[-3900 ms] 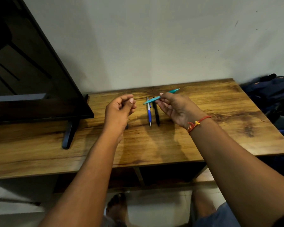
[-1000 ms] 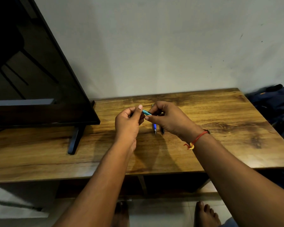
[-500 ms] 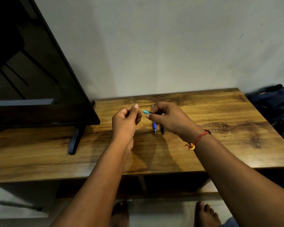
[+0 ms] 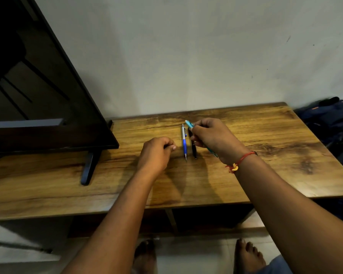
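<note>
Just above the wooden tabletop (image 4: 275,139), the right hand (image 4: 216,139) grips a teal pen (image 4: 189,123), its fingers curled round the barrel. The pen slants through the fist. Its pale upper end pokes out past the fingers toward the wall (image 4: 186,56), and its lower end shows beneath the wrist, near a red thread bracelet (image 4: 241,160). The teal pen is held clear of the surface, over the far part of a black pen (image 4: 194,148) that lies flat on the wood. Just to the left of the black pen, and parallel with it, lies a blue-and-white pen (image 4: 184,144), with both tips pointing toward the person. The left hand (image 4: 156,153) sits low beside the blue-and-white pen, close to it but apart. Its fingers are curled in and its thumb is tucked against them, and I cannot tell whether anything small is caught inside. A dark television (image 4: 38,95) takes up the left end of the tabletop, propped on a black stand foot (image 4: 89,169) well away from the pens. A dark blue backpack (image 4: 333,119) slumps against the wall beyond the right edge. Below the near edge, two bare feet (image 4: 248,256) rest on a pale tiled floor (image 4: 186,254).
</note>
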